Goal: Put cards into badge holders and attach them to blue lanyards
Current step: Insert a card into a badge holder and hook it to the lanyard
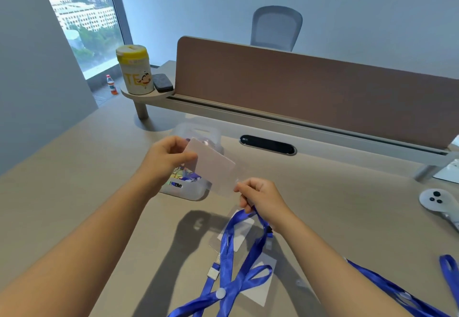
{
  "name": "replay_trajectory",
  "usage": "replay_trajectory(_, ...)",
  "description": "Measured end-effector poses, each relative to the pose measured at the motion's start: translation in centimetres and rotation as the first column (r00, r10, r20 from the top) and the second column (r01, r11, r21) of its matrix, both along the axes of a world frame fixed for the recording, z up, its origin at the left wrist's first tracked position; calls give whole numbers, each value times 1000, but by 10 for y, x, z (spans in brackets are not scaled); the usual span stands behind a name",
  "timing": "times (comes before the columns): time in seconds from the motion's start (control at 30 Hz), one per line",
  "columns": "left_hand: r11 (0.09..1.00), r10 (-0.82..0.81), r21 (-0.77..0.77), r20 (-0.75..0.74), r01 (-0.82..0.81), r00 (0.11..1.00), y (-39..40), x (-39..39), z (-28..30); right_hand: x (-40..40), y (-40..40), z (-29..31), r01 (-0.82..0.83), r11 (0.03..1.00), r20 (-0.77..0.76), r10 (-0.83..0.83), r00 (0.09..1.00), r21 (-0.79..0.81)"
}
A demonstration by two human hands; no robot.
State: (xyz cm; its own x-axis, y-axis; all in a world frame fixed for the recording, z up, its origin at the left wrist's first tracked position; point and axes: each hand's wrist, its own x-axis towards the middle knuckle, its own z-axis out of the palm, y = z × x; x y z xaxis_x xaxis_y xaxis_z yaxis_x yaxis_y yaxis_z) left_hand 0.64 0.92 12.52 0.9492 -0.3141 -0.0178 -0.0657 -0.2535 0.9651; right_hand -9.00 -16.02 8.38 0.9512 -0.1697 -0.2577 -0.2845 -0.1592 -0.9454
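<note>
- Badge holder point(213, 170) with a white card in it is held up over the worktop point(99, 167), between both hands.
- Left hand point(166, 157) pinches its upper corner; right hand point(258, 196) pinches the lower corner and also grips a blue lanyard point(238, 262) that hangs down to the worktop.
- Attaching looks like the step in hand; next, the lanyard's clip must meet the holder's slot.
- Clear plastic tray point(188, 192) behind the hands holds colourful cards; exact contents are unclear.
</note>
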Motion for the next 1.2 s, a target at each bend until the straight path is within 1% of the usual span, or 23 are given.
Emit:
replay_trajectory(0.07,999,-31,-33,-32,30,999,3,1,-7,1,-6,-1,20,998,-73,-16,997,51)
replay_trajectory(0.13,998,-57,-19,-24,57,998,5,3,-13,3,-13,-2,31,993,-182,-10,983,117)
replay_trajectory(0.23,987,-126,105,55,120,990,6,3,-19,4,-22,-2,-9,988,-344,62,937,155)
replay_trajectory(0.3,965,-172,220,109,145,979,8,2,-24,5,-27,-3,12,989,-393,47,919,147)
replay_trajectory(0.33,942,-193,303,139,144,971,9,1,-26,6,-28,-4,35,990,-400,24,916,139)
replay_trajectory(0.37,903,-229,404,162,147,960,11,1,-29,7,-30,-4,64,987,-397,-1,918,146)
replay_trajectory(0.43,764,-335,618,131,188,933,12,2,-34,9,-31,-4,133,973,-360,-57,931,191)
replay_trajectory(0.47,680,-376,699,72,223,924,13,3,-37,10,-32,-4,166,965,-330,-92,939,204)
replay_trajectory(0.5,617,-392,743,1,262,920,13,3,-41,12,-31,-3,191,960,-299,-125,946,205)
replay_trajectory(0.53,588,-385,752,-64,298,921,13,1,-43,13,-30,-3,206,959,-269,-149,951,195)
replay_trajectory(0.57,593,-376,742,-90,314,922,12,0,-43,14,-28,-2,206,963,-240,-161,957,175)
replay_trajectory(0.6,618,-370,720,-87,315,925,9,-2,-43,15,-26,-2,196,970,-213,-163,964,146)
replay_trajectory(0.73,764,-349,585,20,272,937,-9,-6,-42,18,-16,0,141,990,-151,-135,979,31)
replay_trajectory(0.8,815,-348,505,36,283,937,-22,-11,-42,19,-12,1,115,993,-145,-112,983,11)
replay_trajectory(0.87,844,-359,446,56,298,932,-35,-16,-42,18,-9,3,97,995,-143,-91,986,36)
replay_trajectory(1.0,865,-350,421,111,275,930,-48,-21,-42,17,-8,6,87,991,-125,-74,989,104)
replay_trajectory(1.07,866,-342,435,159,246,926,-49,-21,-43,16,-8,7,75,993,-106,-64,992,96)
replay_trajectory(1.13,846,-356,488,218,215,908,-48,-19,-43,15,-9,6,57,997,-89,-53,995,45)
replay_trajectory(1.2,804,-405,574,332,158,852,-47,-20,-42,15,-8,6,40,999,-80,-39,996,6)
